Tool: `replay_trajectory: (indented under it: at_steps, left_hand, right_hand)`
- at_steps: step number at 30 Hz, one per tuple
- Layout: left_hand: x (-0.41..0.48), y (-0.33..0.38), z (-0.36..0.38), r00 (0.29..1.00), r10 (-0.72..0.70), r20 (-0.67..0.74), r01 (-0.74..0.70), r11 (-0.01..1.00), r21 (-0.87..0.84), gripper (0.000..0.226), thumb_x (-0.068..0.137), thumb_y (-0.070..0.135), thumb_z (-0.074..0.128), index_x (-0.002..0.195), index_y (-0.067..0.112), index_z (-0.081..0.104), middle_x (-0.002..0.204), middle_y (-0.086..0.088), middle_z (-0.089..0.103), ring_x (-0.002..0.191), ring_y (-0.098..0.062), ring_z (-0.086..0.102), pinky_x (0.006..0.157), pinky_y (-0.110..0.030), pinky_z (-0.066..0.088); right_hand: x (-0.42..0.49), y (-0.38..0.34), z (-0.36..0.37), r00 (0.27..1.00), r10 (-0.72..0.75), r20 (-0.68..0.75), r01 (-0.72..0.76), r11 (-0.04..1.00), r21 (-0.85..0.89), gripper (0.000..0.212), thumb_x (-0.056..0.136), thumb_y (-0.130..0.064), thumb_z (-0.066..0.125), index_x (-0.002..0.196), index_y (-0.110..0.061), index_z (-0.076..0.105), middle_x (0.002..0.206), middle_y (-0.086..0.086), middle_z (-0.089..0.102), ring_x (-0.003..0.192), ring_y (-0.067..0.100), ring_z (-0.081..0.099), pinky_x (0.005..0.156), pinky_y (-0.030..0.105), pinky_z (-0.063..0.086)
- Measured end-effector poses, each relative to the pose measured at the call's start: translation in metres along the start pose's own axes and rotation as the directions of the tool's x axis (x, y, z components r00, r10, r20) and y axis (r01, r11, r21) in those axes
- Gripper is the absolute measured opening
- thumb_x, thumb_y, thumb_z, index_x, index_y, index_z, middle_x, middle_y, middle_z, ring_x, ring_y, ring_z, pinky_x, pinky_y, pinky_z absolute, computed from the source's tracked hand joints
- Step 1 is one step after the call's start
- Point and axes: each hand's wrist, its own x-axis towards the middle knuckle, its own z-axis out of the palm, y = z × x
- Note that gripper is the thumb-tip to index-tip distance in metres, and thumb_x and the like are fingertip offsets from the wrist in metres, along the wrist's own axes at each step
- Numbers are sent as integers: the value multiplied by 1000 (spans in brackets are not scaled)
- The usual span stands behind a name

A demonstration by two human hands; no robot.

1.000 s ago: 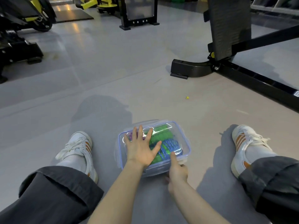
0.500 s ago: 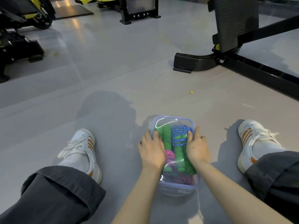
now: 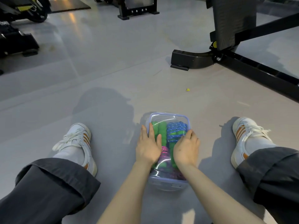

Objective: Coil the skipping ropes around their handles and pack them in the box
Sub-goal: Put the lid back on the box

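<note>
A clear plastic box (image 3: 168,183) with a blue-rimmed lid stands on the floor between my legs, its long side pointing away from me. Through the lid I see green handles (image 3: 159,129), a coiled blue rope (image 3: 176,129) and a pink rope (image 3: 165,151). My left hand (image 3: 148,147) lies flat on the lid's left side with straight fingers. My right hand (image 3: 186,148) rests on the lid's right side, its fingers bent over the right edge.
My two legs in dark trousers and white shoes (image 3: 77,143) (image 3: 244,136) flank the box. A black gym machine frame (image 3: 226,59) stands ahead on the right. More black equipment (image 3: 16,44) sits far left. A small yellow scrap (image 3: 187,89) lies on the grey floor.
The box has been turned from crosswise to lengthwise and shifted right. My right hand came up from the near edge onto the lid's right side; my left hand moved to the left side.
</note>
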Motion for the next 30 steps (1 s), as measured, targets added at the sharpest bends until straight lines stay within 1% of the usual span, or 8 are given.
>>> replay_trajectory:
  at_steps: [6,13,16,20,24,26,28,30]
  left_hand:
    - [10,-11,2,999,41,35,-17,854,-521,64,100,24,47,152,22,12,156,-7,23,143,-17,22,118,-33,17]
    - [1,-6,0,999,-13,37,36,657,-753,66,97,10,51,152,19,14,153,7,26,137,-3,25,115,-25,20]
    - [-16,-5,4,990,-127,-53,65,768,-637,69,98,20,50,153,20,8,159,-6,4,147,-18,7,117,-29,7]
    - [-36,0,3,960,-176,-217,121,962,-243,80,88,46,36,153,14,1,158,-19,-9,146,-27,-11,115,-43,-8]
    - [-16,-15,-8,895,-41,-445,35,999,-21,92,74,60,19,148,5,28,153,-21,25,144,-31,19,116,-45,-1]
    - [-11,-25,-8,899,-59,-435,80,996,32,92,76,62,20,139,-1,43,138,-22,48,130,-34,43,111,-45,24]
    - [-12,-28,-3,886,-70,-458,101,994,43,81,81,58,33,124,-6,57,119,-26,61,108,-39,60,94,-47,45]
    - [-18,-26,-1,875,-141,-463,176,984,32,76,88,58,40,130,-4,52,126,-25,57,115,-37,56,98,-46,42]
  right_hand:
    - [9,6,4,999,42,8,-43,974,224,41,96,-11,36,134,6,39,130,25,50,116,38,50,91,39,40]
    - [17,8,3,997,78,6,-76,938,340,30,93,-16,40,116,-1,51,115,20,59,101,37,56,79,38,42]
    - [26,-1,-2,994,11,105,-45,945,325,33,95,-19,40,125,-10,49,124,12,58,112,33,54,86,36,41]
    - [35,-9,2,938,-298,176,267,947,175,34,96,-20,41,128,-12,49,124,13,59,118,29,49,92,34,39]
    - [35,-19,2,688,-635,351,645,757,105,39,95,-31,30,119,-12,53,106,14,62,109,28,51,94,32,35]
    - [29,-22,3,548,-743,384,807,591,-8,39,91,-34,28,100,-11,59,88,9,62,94,28,53,87,34,38]
    - [23,-20,2,562,-785,259,827,542,-151,30,87,-31,36,80,-12,58,75,5,57,78,28,53,74,34,35]
    - [13,-11,-4,701,-712,50,698,670,-253,25,83,-29,41,74,-13,58,74,5,54,71,28,53,68,35,28]
